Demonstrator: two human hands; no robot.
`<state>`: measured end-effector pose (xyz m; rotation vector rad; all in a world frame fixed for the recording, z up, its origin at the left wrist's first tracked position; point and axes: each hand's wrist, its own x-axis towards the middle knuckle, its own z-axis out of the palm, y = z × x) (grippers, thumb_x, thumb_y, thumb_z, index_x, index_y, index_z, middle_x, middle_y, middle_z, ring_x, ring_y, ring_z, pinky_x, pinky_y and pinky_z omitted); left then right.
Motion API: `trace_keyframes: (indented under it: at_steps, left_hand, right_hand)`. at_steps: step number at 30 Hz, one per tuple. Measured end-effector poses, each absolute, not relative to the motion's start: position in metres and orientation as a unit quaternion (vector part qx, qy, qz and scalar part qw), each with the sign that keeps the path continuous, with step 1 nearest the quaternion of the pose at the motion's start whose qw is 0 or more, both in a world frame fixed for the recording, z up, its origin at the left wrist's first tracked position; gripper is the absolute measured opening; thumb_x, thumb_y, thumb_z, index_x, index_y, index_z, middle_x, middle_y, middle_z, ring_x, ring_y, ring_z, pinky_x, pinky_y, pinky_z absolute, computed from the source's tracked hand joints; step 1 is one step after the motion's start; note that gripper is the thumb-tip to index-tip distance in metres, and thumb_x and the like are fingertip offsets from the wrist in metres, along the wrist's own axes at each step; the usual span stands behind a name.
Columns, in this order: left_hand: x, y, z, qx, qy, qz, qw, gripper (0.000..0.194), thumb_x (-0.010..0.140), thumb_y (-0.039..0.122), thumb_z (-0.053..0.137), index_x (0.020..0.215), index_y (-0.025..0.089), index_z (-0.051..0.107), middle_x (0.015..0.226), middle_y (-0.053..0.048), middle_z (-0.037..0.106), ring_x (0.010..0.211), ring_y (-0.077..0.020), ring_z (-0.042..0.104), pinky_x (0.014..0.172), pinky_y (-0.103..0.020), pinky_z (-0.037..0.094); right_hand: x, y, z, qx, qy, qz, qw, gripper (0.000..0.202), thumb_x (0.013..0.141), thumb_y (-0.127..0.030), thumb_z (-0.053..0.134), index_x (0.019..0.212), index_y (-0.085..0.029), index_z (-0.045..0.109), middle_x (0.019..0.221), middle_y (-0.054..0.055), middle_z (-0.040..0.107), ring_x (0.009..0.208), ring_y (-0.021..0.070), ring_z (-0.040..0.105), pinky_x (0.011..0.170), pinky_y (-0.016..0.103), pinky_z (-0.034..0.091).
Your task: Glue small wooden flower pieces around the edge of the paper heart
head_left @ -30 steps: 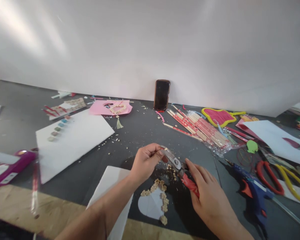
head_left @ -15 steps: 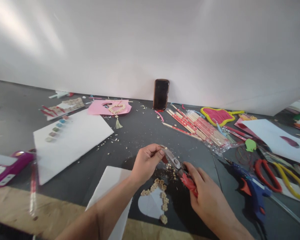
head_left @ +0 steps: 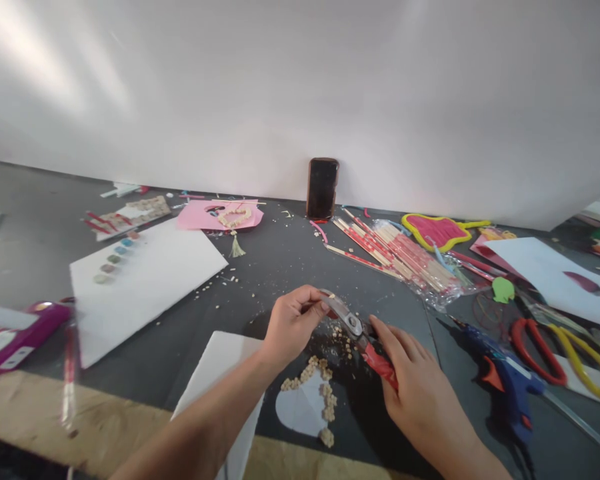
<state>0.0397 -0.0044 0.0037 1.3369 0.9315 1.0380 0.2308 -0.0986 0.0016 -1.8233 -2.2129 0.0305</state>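
Note:
My right hand is wrapped around the red handle of the pruning shears, whose jaws point up and to the left. At those jaws my left hand is closed, thumb and fingers pinching a short pale piece of wooden stick that is mostly hidden. Below the hands lies a white paper heart, with small wooden flower-like clusters along its top and right edge. Small cut wooden bits are scattered on the dark table under the shears.
A white board with small coloured squares lies left; another white board sits under my left forearm. A phone leans on the wall. On the right are bagged chopsticks, a blue glue gun and scissors.
My right-hand fingers and the shears' handle have shifted very slightly. My left hand keeps its pinch at the jaws, and the objects on the table stay in place.

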Motion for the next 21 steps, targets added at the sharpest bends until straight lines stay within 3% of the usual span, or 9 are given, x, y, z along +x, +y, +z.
trace_keyframes:
  at_steps: [9,15,21]
  left_hand:
    - [0.0389,-0.0046,0.0081,0.585,0.386,0.448,0.555,0.017,0.083,0.023,0.057,0.070,0.015,0.064,0.074,-0.004,0.068,0.068,-0.0136,0.062,0.064,-0.022,0.046]
    - [0.0397,-0.0058,0.0101,0.573,0.387,0.449,0.565,0.019,0.083,0.025,0.057,0.068,0.015,0.063,0.071,-0.004,0.067,0.067,-0.0141,0.061,0.064,-0.024,0.047]
    - [0.0420,-0.0112,0.0118,0.603,0.400,0.420,0.548,0.021,0.083,0.025,0.056,0.065,0.015,0.061,0.064,-0.002,0.065,0.060,-0.0117,0.056,0.058,-0.022,0.042]
  right_hand:
    - [0.2299,-0.0991,0.0041,-0.623,-0.769,0.027,0.142,0.071,0.069,-0.003,0.040,0.138,-0.019,0.032,0.115,0.011,0.058,0.103,0.0245,0.057,0.085,0.042,0.051]
    - [0.2270,-0.0985,0.0024,-0.609,-0.774,0.044,0.167,0.066,0.068,-0.004,0.040,0.133,-0.016,0.038,0.110,0.011,0.061,0.096,0.0211,0.062,0.082,0.035,0.054]
    - [0.2233,-0.1005,0.0037,-0.616,-0.771,0.003,0.164,0.048,0.076,-0.008,0.039,0.123,-0.017,0.046,0.097,0.007,0.068,0.075,0.0191,0.068,0.063,0.029,0.056]
